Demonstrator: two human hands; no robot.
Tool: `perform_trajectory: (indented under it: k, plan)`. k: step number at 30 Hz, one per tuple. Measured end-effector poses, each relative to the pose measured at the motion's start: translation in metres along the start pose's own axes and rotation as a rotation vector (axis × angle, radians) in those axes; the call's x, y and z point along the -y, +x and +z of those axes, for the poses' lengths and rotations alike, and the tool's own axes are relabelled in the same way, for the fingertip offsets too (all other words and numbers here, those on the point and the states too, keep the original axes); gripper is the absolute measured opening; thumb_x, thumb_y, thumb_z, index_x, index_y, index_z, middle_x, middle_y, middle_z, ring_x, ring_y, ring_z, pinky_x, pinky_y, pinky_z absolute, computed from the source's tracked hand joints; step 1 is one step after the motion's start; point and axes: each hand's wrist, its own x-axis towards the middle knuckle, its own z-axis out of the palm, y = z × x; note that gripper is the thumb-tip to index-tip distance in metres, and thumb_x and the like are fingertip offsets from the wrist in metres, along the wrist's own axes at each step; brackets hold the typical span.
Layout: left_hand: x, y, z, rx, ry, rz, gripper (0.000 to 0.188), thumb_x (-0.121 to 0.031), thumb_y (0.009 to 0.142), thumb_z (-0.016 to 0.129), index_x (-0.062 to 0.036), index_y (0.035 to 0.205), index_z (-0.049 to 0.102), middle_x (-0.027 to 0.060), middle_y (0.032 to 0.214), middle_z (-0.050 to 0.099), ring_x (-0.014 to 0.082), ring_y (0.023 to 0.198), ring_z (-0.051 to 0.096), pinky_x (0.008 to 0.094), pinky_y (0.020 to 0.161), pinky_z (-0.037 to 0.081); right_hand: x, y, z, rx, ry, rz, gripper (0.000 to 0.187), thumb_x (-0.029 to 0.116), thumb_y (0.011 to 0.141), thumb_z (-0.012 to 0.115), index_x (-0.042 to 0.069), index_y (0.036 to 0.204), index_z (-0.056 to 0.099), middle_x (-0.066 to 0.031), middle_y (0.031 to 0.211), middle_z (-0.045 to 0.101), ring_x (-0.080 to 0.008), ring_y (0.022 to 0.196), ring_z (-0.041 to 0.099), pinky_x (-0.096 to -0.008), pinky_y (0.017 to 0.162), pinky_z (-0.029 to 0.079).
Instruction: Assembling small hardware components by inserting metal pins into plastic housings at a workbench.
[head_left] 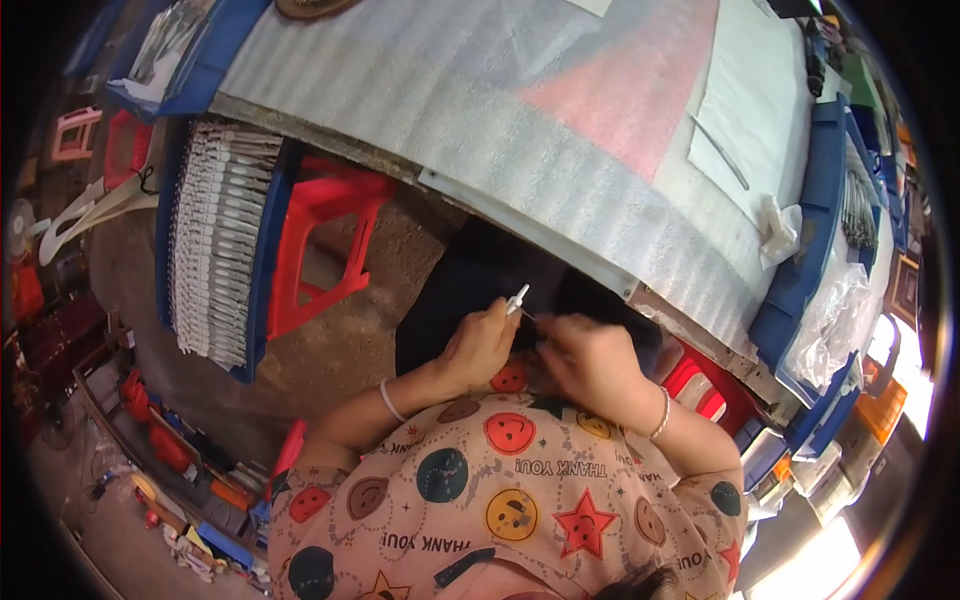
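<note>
Close to my body, above my dark lap, my left hand [482, 345] pinches a slim white plastic piece [517, 298] between thumb and fingers, its narrow tip pointing up and away. Just to the right, my right hand [590, 362] has its fingers drawn together, slightly smeared by motion. A thin greyish line runs from the white piece toward those fingertips; what they grip is too small to make out. At the left, a blue tray [262, 250] holds a long stacked row of slim white-and-metal pieces [222, 240].
A table [440, 110] under a whitish sheet stretches ahead. On it lie a white sheet [745, 110], a thin grey strip [720, 150] and crumpled plastic [780, 230]. A blue bin [815, 230] stands at right. A red stool [330, 240] is beside the left tray.
</note>
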Motion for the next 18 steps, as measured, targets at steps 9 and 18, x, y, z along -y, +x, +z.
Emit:
perform_trajectory:
  k: [9,18]
  plan:
    - [0.001,0.002,0.001,-0.077,-0.072,0.051,0.018,-0.011,0.096,0.047,0.0037,0.087,0.049,0.0289,0.069,0.057,0.0472,0.071,0.06,0.0503,0.053,0.044,-0.014,0.007,0.003,0.019,0.178,-0.011,0.043,0.018,0.08,0.067,0.002,0.12,0.061,-0.0162,0.086,0.068,-0.0313,0.069,0.067,-0.0386,0.06,0.053]
    - [0.006,0.008,0.002,-0.073,-0.139,0.01,0.02,-0.014,0.096,0.049,0.0023,0.086,0.05,0.0281,0.074,0.06,0.047,0.076,0.061,0.049,0.054,0.046,0.023,0.013,-0.008,0.255,-0.503,-0.08,0.058,0.028,0.078,0.068,0.002,0.128,0.054,-0.0116,0.073,0.059,-0.0233,0.054,0.06,-0.0343,0.046,0.048]
